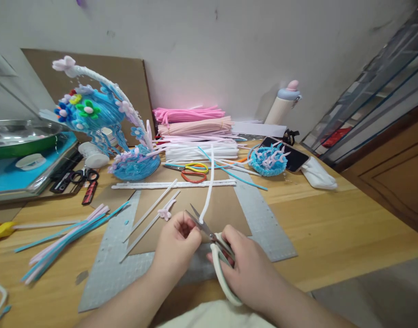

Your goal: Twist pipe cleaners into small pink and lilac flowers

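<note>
My right hand (246, 264) is closed round the pale green handles of a pair of scissors (214, 237), whose blades are parted and point up and left. Just left of the blades, my left hand (181, 237) is pinched with curled fingers; what it holds, if anything, is hidden. A white fuzzy stem (211, 187) rises from beside the blades and bends slightly. Beneath lie a brown cardboard sheet (229, 209) and a grey cutting mat (277, 232). A small pale pink flower (165, 213) sits by thin white strips to the left.
Behind are red and yellow-handled tools (194, 175), bundled pink stems (191, 114), a blue flowered model (103, 109), a blue woven piece (268, 159), a phone (291, 155) and a bottle (282, 107). Loose stems (65, 237) lie left, near a tray (24, 146).
</note>
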Available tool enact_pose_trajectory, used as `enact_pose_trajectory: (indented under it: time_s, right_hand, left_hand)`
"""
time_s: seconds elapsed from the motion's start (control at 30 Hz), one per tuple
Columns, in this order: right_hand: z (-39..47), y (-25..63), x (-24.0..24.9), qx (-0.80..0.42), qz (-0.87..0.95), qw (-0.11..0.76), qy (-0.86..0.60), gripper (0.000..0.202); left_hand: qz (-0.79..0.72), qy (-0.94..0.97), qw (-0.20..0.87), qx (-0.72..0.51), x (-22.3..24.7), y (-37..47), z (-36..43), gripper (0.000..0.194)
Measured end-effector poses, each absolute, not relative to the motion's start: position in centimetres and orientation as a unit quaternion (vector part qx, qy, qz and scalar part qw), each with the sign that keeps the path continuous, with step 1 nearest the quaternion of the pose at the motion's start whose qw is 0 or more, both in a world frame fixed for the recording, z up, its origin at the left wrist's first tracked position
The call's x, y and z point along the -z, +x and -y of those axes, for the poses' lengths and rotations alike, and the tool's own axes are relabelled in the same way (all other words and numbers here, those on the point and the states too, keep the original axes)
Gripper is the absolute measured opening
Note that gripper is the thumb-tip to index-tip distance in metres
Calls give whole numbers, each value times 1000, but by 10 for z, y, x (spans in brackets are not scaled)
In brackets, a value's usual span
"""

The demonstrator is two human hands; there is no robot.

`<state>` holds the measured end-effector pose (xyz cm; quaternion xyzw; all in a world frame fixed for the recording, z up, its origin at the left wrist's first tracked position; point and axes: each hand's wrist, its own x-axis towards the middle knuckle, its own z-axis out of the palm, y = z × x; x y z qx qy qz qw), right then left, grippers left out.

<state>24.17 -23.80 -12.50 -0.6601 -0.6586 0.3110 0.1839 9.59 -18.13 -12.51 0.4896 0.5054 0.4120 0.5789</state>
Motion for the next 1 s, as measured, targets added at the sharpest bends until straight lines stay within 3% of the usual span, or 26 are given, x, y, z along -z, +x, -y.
enact_pose_trajectory:
  time_s: [0.33,1.0]
  right_hand:
    - [240,244,121,-338,668,210,-629,26]
    - [240,245,131,-271,693,195,-638,26]
  left_hand:
    - [-434,477,688,-333,120,88,180,11]
    - [-449,452,686,-351,127,89,178,16]
